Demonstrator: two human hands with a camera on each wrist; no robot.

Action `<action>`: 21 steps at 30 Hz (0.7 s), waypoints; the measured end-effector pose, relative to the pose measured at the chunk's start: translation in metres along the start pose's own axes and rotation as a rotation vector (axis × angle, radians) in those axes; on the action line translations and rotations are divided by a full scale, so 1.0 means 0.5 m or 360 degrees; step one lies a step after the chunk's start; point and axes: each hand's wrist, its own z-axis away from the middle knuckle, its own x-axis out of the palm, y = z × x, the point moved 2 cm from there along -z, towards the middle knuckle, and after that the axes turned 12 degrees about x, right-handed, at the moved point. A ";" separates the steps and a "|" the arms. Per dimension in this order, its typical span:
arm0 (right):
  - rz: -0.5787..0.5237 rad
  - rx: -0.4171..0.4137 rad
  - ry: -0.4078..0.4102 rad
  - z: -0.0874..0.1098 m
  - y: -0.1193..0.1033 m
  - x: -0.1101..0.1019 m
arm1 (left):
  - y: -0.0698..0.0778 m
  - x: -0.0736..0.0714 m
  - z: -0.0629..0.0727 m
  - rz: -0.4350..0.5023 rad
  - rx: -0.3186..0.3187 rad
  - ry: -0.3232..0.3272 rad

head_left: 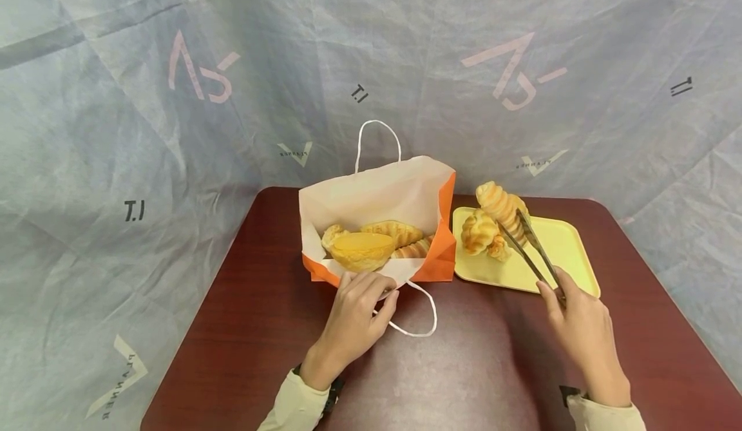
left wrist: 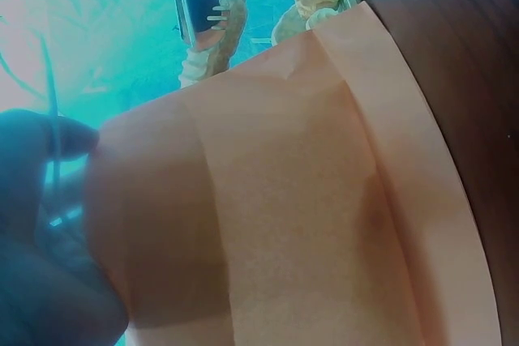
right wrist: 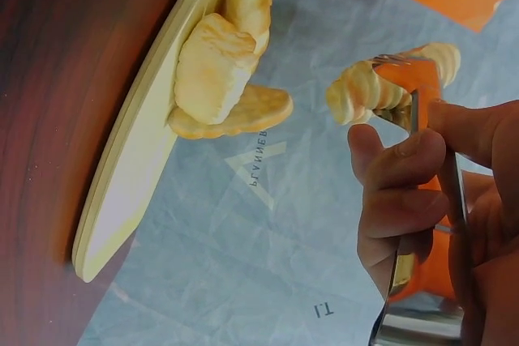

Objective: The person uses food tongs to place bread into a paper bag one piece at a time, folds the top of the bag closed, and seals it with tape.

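My left hand (head_left: 356, 318) pinches the near rim of an orange-and-white paper bag (head_left: 435, 260), which lies tilted with its mouth facing me. Inside are several breads, among them a round yellow-topped bun (head_left: 364, 249) and a ridged loaf (head_left: 394, 231). My right hand (head_left: 584, 331) holds metal tongs (head_left: 539, 257). Between the tongs' tips is a spiral bread roll (head_left: 498, 205), lifted above the yellow tray (head_left: 559, 244) and clear of it in the right wrist view. Other breads stay on the tray, including a knobbly roll (head_left: 478, 231) and a small piece (head_left: 499, 249).
The dark red wooden table (head_left: 452, 379) carries the bag at its middle and the tray to the right. One white cord handle (head_left: 378, 122) stands up behind the bag; another (head_left: 431, 328) loops onto the table in front. A grey printed cloth (head_left: 324, 51) hangs behind.
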 end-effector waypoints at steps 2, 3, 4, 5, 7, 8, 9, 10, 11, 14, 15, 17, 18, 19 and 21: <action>-0.0006 -0.0003 0.0007 0.002 -0.002 0.000 | 0.001 0.000 0.000 0.0000 -0.0001 -0.0001; -0.0007 -0.0008 0.0012 0.003 -0.004 -0.001 | 0.001 0.000 0.000 0.0001 -0.0002 0.0000; -0.0012 -0.0013 0.0019 0.004 -0.005 -0.002 | 0.002 0.000 0.000 0.0003 -0.0003 0.0000; -0.0020 -0.0019 0.0028 0.005 -0.007 -0.002 | 0.002 0.000 0.000 0.0004 -0.0003 0.0002; -0.0040 -0.0030 0.0039 0.005 -0.011 -0.003 | 0.002 0.000 0.000 0.0004 -0.0003 0.0005; -0.0047 -0.0032 0.0040 0.005 -0.013 -0.004 | 0.002 0.000 0.000 0.0004 -0.0002 0.0006; -0.0059 -0.0034 0.0041 0.005 -0.016 -0.004 | 0.001 0.001 0.000 0.0005 0.0000 0.0008; -0.0067 -0.0035 0.0043 0.005 -0.018 -0.005 | 0.001 0.001 0.000 0.0004 0.0002 0.0009; -0.0074 -0.0037 0.0044 0.006 -0.021 -0.005 | 0.001 0.001 0.000 0.0004 0.0002 0.0010; -0.0086 -0.0045 0.0051 0.008 -0.030 -0.008 | 0.000 0.002 0.001 0.0004 0.0001 0.0008; -0.0091 -0.0052 0.0056 0.009 -0.033 -0.010 | 0.001 0.002 0.001 0.0005 -0.0002 0.0005; -0.0100 -0.0065 0.0061 0.012 -0.040 -0.013 | 0.001 0.002 0.001 0.0005 -0.0004 0.0003; -0.0106 -0.0071 0.0062 0.013 -0.044 -0.015 | 0.001 0.002 0.001 0.0004 -0.0005 0.0002; -0.0112 -0.0078 0.0064 0.014 -0.048 -0.017 | 0.001 0.002 0.001 0.0004 -0.0004 0.0001; -0.0125 -0.0091 0.0065 0.016 -0.055 -0.022 | 0.001 0.002 0.001 0.0003 -0.0001 0.0002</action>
